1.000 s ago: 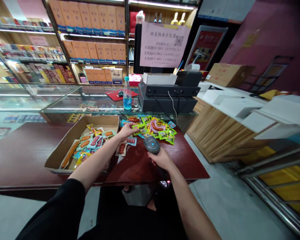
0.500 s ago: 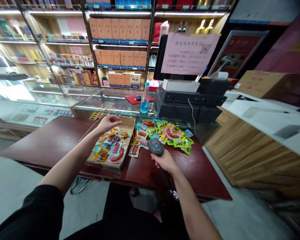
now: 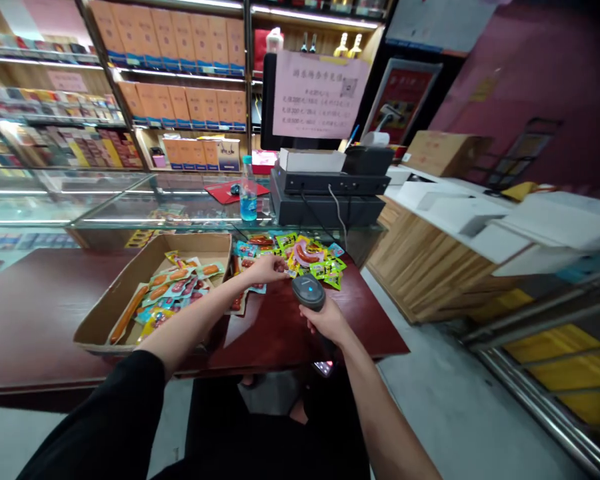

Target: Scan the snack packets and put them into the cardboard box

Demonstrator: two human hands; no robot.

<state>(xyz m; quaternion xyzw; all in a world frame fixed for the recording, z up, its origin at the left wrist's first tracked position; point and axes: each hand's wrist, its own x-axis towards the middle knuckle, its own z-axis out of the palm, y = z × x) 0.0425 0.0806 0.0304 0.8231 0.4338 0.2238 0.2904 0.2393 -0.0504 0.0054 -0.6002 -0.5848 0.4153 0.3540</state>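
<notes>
My right hand (image 3: 326, 319) is wrapped round the handle of a dark grey barcode scanner (image 3: 309, 291), its head raised above the table with a small blue light showing. My left hand (image 3: 269, 269) reaches across to the left edge of a pile of packaged sausage snacks (image 3: 325, 268), fingers bent and a little apart, with nothing visible in them. The pile holds green, yellow and blue packets and a curved sausage in a pink pack (image 3: 307, 255). Left of it, a cardboard tray (image 3: 100, 313) contains several more packets, partly hidden behind my left forearm.
The dark red table (image 3: 260, 333) stands against a glass counter (image 3: 180, 200). On the counter are a bottle of blue drink (image 3: 249, 193), a red mat (image 3: 220, 192) and a monitor with a pink sign (image 3: 320, 97). A wooden cabinet (image 3: 425, 260) is at the right.
My left hand has moved right, from over the cardboard tray to the pile of snacks. The view has turned right. My right hand still holds the barcode scanner.
</notes>
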